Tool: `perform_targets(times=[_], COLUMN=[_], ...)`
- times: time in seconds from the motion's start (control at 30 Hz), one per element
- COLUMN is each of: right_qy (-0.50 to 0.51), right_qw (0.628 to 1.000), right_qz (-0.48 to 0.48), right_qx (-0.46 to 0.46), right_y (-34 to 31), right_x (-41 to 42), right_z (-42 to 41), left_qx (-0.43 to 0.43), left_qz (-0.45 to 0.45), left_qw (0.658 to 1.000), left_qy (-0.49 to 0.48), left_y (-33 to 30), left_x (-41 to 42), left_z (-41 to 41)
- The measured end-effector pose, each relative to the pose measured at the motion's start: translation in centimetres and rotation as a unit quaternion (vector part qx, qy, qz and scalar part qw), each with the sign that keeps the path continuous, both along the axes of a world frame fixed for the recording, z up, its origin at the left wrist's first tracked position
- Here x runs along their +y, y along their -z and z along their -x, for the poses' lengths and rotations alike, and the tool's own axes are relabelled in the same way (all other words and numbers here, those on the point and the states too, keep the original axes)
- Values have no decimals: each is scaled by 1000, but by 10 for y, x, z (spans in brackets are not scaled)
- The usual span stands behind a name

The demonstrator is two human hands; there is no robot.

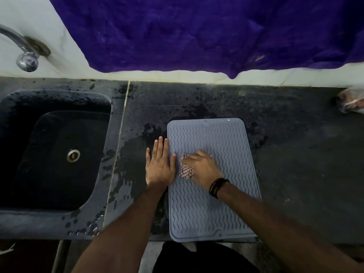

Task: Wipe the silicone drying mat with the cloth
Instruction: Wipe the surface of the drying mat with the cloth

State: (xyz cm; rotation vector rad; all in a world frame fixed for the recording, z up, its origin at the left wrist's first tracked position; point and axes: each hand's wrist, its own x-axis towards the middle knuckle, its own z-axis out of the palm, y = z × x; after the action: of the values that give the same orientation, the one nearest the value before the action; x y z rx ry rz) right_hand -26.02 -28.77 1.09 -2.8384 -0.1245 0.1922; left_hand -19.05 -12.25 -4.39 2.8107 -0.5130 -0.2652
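The dark stone surface was wet around a grey mat beside the sink. The right hand gripped a striped cloth on the mat; the left hand pressed flat, fingers straight, at its edge. A purple fabric hung behind.

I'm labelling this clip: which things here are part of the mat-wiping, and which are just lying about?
In use: silicone mat; striped cloth; right hand pressing the cloth; left hand flat at the mat's edge.

Lying about: sink; tap; purple fabric; plastic bag.
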Motion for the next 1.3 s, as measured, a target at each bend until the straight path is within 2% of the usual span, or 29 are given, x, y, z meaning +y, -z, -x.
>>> perform_targets(times=[0.17, 0.3, 0.43, 0.73, 0.9, 1.03, 1.13, 1.3], right_qy=[-7, 59, 67, 19, 47, 34, 22, 66], right_qw=[1000, 997, 998, 999, 998, 999, 999, 997], right_qz=[-7, -18, 9, -28, -23, 36, 44, 25], right_qx=[0, -50, -10, -20, -29, -2, 3, -12], right_y=[-5, -12, -13, 2, -10, -20, -16, -11], right_x=[-5, -13, -17, -16, -22, -26, -36, -54], right_z=[-19, -63, -99, -56, -93, -128, -123, -105], left_qx=[-37, -8, -18, -25, -22, -18, -12, -7], left_qz=[22, 13, 15, 20, 16, 23, 28, 34], left_qw=[999, 999, 999, 999, 999, 999, 999, 999], left_qy=[21, 40, 43, 37, 30, 26, 25, 28], left_y=[-15, -12, -3, 0, 1, 1, 0, -3], left_x=[-6, -16, -15, -16, -16, -17, -16, -17], left_z=[-26, -57, -55, -55, -58, -58, -58, -58])
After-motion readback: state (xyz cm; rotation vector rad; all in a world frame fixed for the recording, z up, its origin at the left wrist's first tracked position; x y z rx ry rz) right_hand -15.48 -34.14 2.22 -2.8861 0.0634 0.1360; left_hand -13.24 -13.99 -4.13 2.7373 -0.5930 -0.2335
